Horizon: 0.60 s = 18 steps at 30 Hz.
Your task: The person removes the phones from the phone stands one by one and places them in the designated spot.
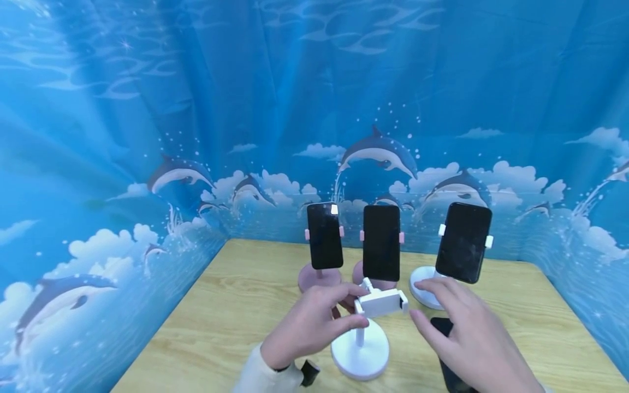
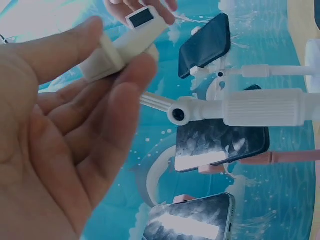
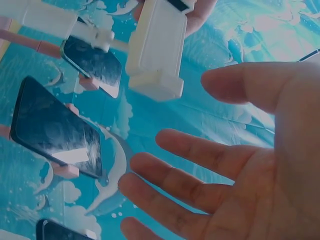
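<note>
From my end I see a blue dolphin curtain (image 1: 314,82) running along the left, back and right edges of the wooden table (image 1: 236,305). The person's right hand (image 1: 469,330) hovers over the table's right half, fingers spread wide, holding nothing, thumb near the clamp (image 1: 382,303) but apart from it. I see the left hand (image 1: 319,321) pinching the clamp's left end, thumb and fingers close together on it. The white stand (image 1: 361,353) carrying that clamp stands upright on its round base, farther from the back edge than three other stands: two pink ones (image 1: 309,278) (image 1: 358,271) and a second white one (image 1: 423,273) on their right, toward the back right corner. Each of those three holds a dark phone (image 1: 325,236) (image 1: 381,243) (image 1: 464,243). A loose phone (image 1: 457,383) lies on the table, partly hidden behind the right hand. A small black piece (image 1: 309,373) sits by the left sleeve (image 1: 262,376).
</note>
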{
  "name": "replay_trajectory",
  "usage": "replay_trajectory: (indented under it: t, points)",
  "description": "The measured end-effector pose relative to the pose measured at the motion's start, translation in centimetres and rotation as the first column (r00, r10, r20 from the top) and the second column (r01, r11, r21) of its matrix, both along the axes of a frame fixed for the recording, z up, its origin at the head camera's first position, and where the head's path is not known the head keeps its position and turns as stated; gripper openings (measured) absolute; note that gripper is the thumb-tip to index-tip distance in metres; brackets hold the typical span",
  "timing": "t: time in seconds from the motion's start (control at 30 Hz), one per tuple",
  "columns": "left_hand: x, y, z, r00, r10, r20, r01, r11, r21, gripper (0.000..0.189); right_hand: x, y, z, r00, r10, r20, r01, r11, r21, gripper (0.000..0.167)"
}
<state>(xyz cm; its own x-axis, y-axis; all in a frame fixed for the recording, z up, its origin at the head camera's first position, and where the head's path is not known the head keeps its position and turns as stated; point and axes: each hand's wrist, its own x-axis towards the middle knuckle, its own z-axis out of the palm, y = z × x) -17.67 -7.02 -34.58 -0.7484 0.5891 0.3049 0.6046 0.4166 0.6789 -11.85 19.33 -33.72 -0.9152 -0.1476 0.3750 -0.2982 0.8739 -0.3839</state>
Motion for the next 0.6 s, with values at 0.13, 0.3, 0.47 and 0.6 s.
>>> replay_trajectory:
  t: [0.13,0.3,0.47,0.6]
  points:
    - [-0.3,-0.1,-0.2,0.996,0.018,-0.084,-0.014,0.999,0.049,0.039,-0.2,-0.3,0.0,0.999,0.022,0.039,-0.022,1.0,-0.012,0.048]
    - [-0.5,-1.7,-0.2,0.992,0.117,-0.053,-0.105,0.977,0.188,0.032,-0.5,-0.5,-0.4,0.995,0.026,0.094,-0.024,0.999,-0.028,0.052]
    - [-0.6,-4.5,1.1,0.973,0.23,0.002,-0.222,0.939,0.264,0.025,-0.8,-0.2,-0.6,0.993,0.015,0.113,-0.013,1.0,-0.018,0.05]
    - [-0.5,-6.7,2.4,0.915,0.402,0.03,-0.397,0.885,0.242,0.023,-0.9,0.2,-0.8,0.99,0.021,0.137,-0.019,1.0,-0.015,0.05]
